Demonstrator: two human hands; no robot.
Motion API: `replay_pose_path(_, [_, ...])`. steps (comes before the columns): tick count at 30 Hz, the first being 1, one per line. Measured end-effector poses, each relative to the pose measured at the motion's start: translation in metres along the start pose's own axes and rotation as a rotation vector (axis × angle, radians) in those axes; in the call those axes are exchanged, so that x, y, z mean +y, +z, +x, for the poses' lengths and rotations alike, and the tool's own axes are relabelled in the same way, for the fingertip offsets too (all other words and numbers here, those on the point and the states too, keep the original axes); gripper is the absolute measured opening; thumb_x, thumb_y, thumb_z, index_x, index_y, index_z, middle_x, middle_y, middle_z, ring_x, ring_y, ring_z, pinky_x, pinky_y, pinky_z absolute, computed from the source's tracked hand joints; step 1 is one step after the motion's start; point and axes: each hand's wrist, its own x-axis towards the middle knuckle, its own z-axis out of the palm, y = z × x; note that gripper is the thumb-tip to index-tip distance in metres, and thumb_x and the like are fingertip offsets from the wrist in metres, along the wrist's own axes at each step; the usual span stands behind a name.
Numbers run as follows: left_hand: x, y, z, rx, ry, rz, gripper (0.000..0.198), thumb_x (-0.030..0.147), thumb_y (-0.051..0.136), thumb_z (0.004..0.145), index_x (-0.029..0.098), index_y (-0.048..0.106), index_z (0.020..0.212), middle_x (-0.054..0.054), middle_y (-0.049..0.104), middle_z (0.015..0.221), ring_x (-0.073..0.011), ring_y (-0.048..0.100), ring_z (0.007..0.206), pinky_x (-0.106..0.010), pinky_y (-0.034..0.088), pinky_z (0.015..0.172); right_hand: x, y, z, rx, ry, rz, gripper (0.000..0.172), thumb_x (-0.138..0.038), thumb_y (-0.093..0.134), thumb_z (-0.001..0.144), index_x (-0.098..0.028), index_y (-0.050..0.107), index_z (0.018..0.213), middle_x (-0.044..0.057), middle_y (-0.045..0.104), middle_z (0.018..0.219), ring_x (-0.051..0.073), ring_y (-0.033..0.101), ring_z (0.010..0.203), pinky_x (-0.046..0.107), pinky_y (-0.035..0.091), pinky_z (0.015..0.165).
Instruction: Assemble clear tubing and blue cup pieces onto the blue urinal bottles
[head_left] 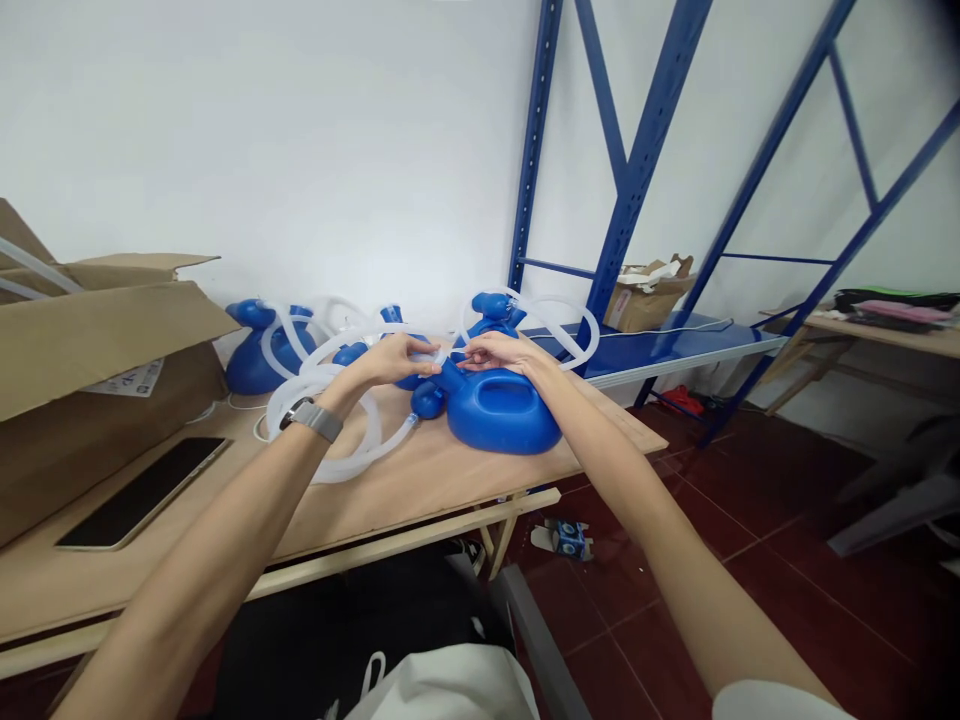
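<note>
A blue plastic jug (504, 425) with a built-in handle lies on the wooden table, its neck pointing up and to the left. At that neck, my left hand (396, 358) has its thumb and fingers closed on a translucent piece at the end of a hose. My right hand (499, 352) is just above the jug's neck, fingertips bent together; whatever is between them is too small to tell. Below my left fingers a round blue bulb-shaped part (428, 400) joins a translucent white hose (360, 465), which loops across the table under my left wrist.
More blue jugs with hoses (259, 360) stand along the wall, one (493, 312) behind my right hand. An open cardboard box (112, 340) and a dark tablet (146, 492) are at left. Blue shelving (630, 200) rises at right, with a small carton (645, 300) on it.
</note>
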Motion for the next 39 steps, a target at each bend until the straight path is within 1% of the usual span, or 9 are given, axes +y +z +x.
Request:
replay_pose_path(6, [-0.002, -0.008, 0.012, -0.041, -0.005, -0.042, 0.075, 0.056, 0.095, 0.053, 0.017, 0.080, 0.116, -0.014, 0.077, 0.128, -0.0370, 0.067, 0.126, -0.047, 0.050, 0.111, 0.003, -0.001, 0.005, -0.022, -0.003, -0.018, 0.024, -0.003, 0.075, 0.082, -0.017, 0.062, 0.067, -0.001, 0.061, 0.054, 0.014, 0.071, 0.060, 0.028, 0.069, 0.080])
replay_pose_path(13, [-0.001, -0.003, 0.006, -0.087, -0.076, -0.223, 0.076, 0.049, 0.094, 0.052, 0.018, 0.073, 0.118, -0.017, 0.076, 0.129, -0.0345, 0.068, 0.124, -0.045, 0.056, 0.103, -0.001, 0.002, 0.006, 0.021, 0.031, -0.043, 0.025, -0.002, 0.071, 0.086, -0.017, 0.061, 0.068, -0.001, 0.054, 0.049, 0.019, 0.076, 0.066, 0.029, 0.070, 0.076])
replay_pose_path(18, [0.024, -0.012, 0.020, -0.192, -0.096, 0.156, 0.074, 0.048, 0.091, 0.054, 0.019, 0.071, 0.119, -0.016, 0.074, 0.131, -0.0340, 0.068, 0.120, -0.037, 0.054, 0.096, 0.001, 0.001, 0.000, 0.009, -0.020, -0.056, 0.024, -0.007, 0.075, 0.085, -0.016, 0.063, 0.067, 0.000, 0.059, 0.052, 0.018, 0.075, 0.065, 0.028, 0.069, 0.076])
replay_pose_path(21, [0.042, -0.004, 0.033, -0.215, -0.106, 0.331, 0.057, 0.061, 0.079, 0.068, 0.019, 0.074, 0.107, -0.012, 0.079, 0.118, -0.0304, 0.070, 0.107, -0.033, 0.052, 0.089, 0.003, -0.003, -0.004, -0.041, -0.087, -0.126, 0.016, -0.013, 0.085, 0.078, -0.015, 0.071, 0.070, 0.004, 0.073, 0.066, 0.017, 0.076, 0.071, 0.025, 0.066, 0.075])
replay_pose_path(24, [0.045, 0.016, 0.040, -0.137, -0.094, 0.282, 0.044, 0.062, 0.066, 0.079, 0.019, 0.072, 0.087, -0.007, 0.078, 0.094, -0.0259, 0.068, 0.093, -0.030, 0.048, 0.079, 0.004, -0.009, -0.004, -0.124, -0.150, -0.255, 0.018, -0.014, 0.092, 0.067, -0.014, 0.080, 0.080, 0.005, 0.080, 0.080, 0.016, 0.075, 0.075, 0.022, 0.062, 0.074])
replay_pose_path(27, [0.036, 0.031, 0.041, -0.006, -0.119, 0.207, 0.034, 0.055, 0.067, 0.079, 0.020, 0.065, 0.075, -0.004, 0.070, 0.076, -0.0229, 0.064, 0.080, -0.029, 0.044, 0.069, 0.006, -0.014, -0.002, -0.144, -0.183, -0.365, 0.021, -0.016, 0.094, 0.064, -0.013, 0.083, 0.081, 0.004, 0.079, 0.077, 0.012, 0.068, 0.068, 0.019, 0.055, 0.065])
replay_pose_path(32, [0.025, 0.037, 0.035, -0.004, -0.113, 0.095, 0.032, 0.051, 0.059, 0.083, 0.021, 0.063, 0.074, -0.003, 0.062, 0.067, -0.0194, 0.058, 0.066, -0.030, 0.041, 0.058, 0.007, -0.018, -0.004, -0.219, -0.199, -0.347, 0.026, -0.028, 0.094, 0.066, -0.013, 0.085, 0.085, 0.004, 0.078, 0.076, 0.012, 0.065, 0.066, 0.021, 0.052, 0.062])
replay_pose_path(36, [0.027, 0.037, 0.032, 0.014, -0.110, 0.061, 0.030, 0.050, 0.060, 0.081, 0.022, 0.062, 0.072, -0.002, 0.060, 0.063, -0.0201, 0.058, 0.066, -0.031, 0.045, 0.061, 0.007, -0.018, -0.008, -0.186, -0.250, -0.372, 0.030, -0.029, 0.097, 0.063, -0.016, 0.084, 0.087, 0.004, 0.080, 0.084, 0.015, 0.071, 0.076, 0.022, 0.056, 0.073])
replay_pose_path(39, [0.031, 0.038, 0.033, 0.040, -0.139, 0.099, 0.033, 0.051, 0.065, 0.079, 0.023, 0.059, 0.064, -0.001, 0.056, 0.057, -0.0240, 0.062, 0.072, -0.035, 0.049, 0.073, 0.005, -0.017, -0.008, -0.191, -0.276, -0.476, 0.030, -0.026, 0.097, 0.061, -0.017, 0.081, 0.085, 0.002, 0.080, 0.086, 0.016, 0.072, 0.081, 0.023, 0.056, 0.077])
